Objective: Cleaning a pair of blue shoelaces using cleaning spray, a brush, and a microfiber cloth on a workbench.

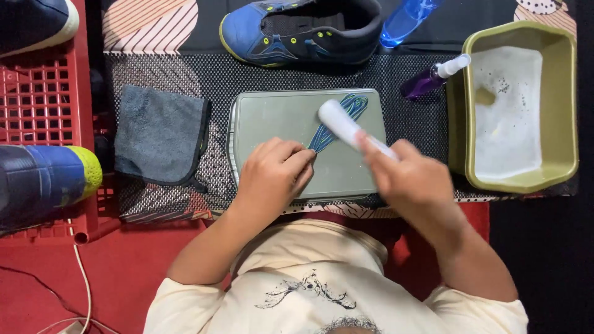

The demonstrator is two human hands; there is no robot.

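A bundle of blue-green shoelaces [337,120] lies on a grey tray [272,117] in the middle. My left hand [272,173] pins the near end of the laces to the tray with its fingertips. My right hand [411,176] grips a white brush [346,127] by the handle; its head is over the laces, blurred by motion.
A blue shoe [303,31] lies beyond the tray, another [43,179] in the red crate [37,99] at left. A grey cloth [161,136] lies left of the tray. An olive tub [557,105] of soapy water stands at right, with a purple spray bottle [433,77] and a blue bottle [405,21].
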